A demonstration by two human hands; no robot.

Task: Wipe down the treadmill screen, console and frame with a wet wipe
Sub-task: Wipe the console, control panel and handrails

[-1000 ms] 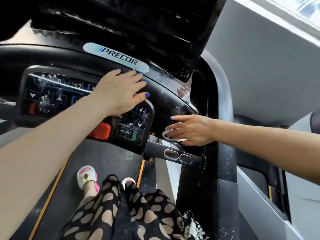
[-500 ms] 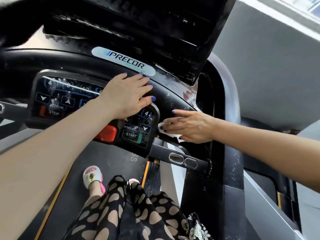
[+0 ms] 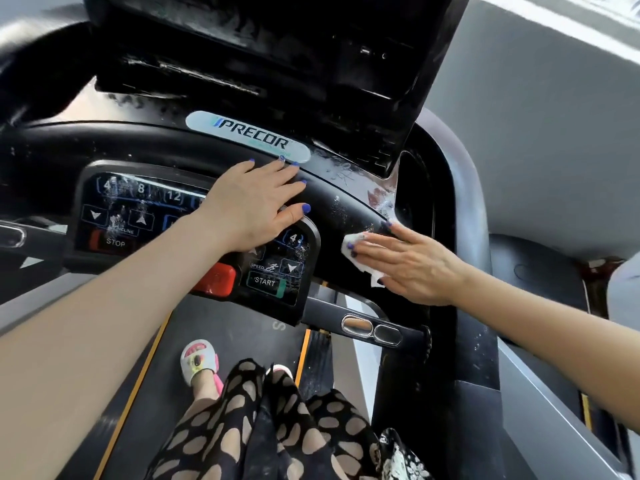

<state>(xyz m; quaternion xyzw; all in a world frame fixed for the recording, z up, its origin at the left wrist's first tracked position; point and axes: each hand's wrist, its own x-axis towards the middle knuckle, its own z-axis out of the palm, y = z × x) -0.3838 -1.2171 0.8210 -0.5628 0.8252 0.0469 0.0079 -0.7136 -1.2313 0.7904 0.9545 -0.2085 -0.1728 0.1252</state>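
Console step in hand: right hand (image 3: 412,263), fingers flat, presses the wet wipe (image 3: 360,251) onto the black console (image 3: 343,216) right of the keypad (image 3: 277,268). Left hand (image 3: 252,206) lies flat, grip holding nothing, bracing. Next, probably: sweep toward the residue-flecked upper right edge, then the frame (image 3: 467,188).
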